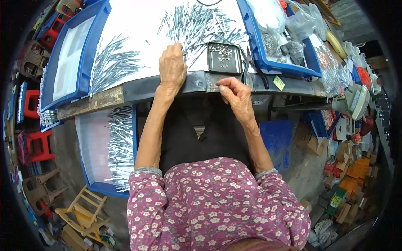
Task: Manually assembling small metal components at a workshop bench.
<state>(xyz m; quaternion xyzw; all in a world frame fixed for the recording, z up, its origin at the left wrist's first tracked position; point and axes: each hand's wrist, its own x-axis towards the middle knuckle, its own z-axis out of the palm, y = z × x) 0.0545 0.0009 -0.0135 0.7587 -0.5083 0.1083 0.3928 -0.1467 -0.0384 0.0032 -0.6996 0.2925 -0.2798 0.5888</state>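
Slim silvery rods on a white-covered table [146,90], work apparently under way. The larger pile [197,23] lies at the far centre; the left hand [172,69] rests at its near edge, fingertips hidden, so the state of its grip cannot be told. The right hand [238,98], over the table's front edge, has thumb and forefinger pressed together; whether a small piece lies between them cannot be made out. Just beyond it stands a dark tray [213,67] of small metal pieces [222,53], with pliers [249,60] just beside it. A smaller pile [115,62] lies apart to the left. Judged from this division, part of the rods may be done and part left, but which pile is which does not show; many pieces remain in the tray. Count: two piles on the table, one dark tray, one pair of pliers, two blue bins [86,77] flanking the work, and one lower bin [98,188] holding further rods [120,154]. Rods and pieces are too many to count.
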